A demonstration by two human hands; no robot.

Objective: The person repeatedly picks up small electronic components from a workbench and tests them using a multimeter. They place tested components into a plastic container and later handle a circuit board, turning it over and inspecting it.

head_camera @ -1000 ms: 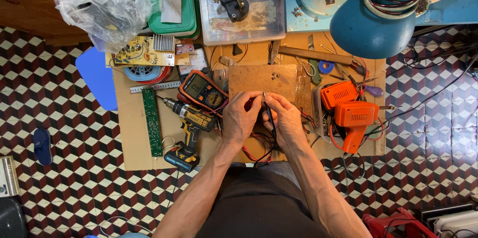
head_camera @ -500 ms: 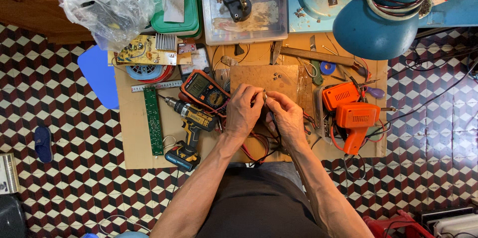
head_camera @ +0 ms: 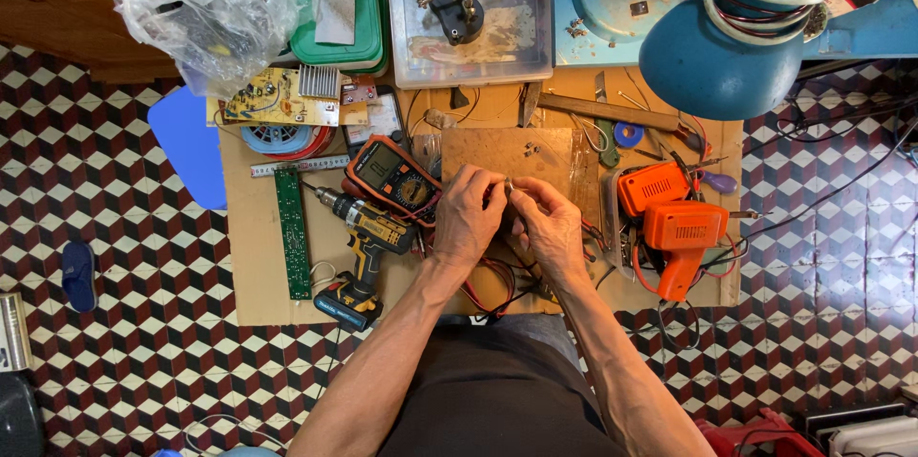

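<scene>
Head view: both hands meet over the wooden board [head_camera: 507,156], the landmark here, just at its near edge. The left hand [head_camera: 469,218] and right hand [head_camera: 550,223] pinch a small metal part [head_camera: 508,186] between their fingertips, the grip of each closed on it (what exactly the part is, I cannot tell; it is too small). It looks light, stiff and easy to drop, so a fingertip hold at its ends seems the right one. Red and black wires [head_camera: 492,280] loop on the desk nearer the person than the board.

Left of the board lies an orange-cased multimeter [head_camera: 394,180], and beyond that a yellow drill [head_camera: 368,242], a long green circuit strip [head_camera: 293,232] and a ruler [head_camera: 298,166]. Right of the board sit two orange soldering guns [head_camera: 674,218]. Behind the board stand a clear lidded box [head_camera: 473,27] with a clip stand on it, a green container [head_camera: 339,12] and a crumpled plastic bag [head_camera: 201,3]. A blue lamp shade [head_camera: 736,46] hangs over the board's far right.
</scene>
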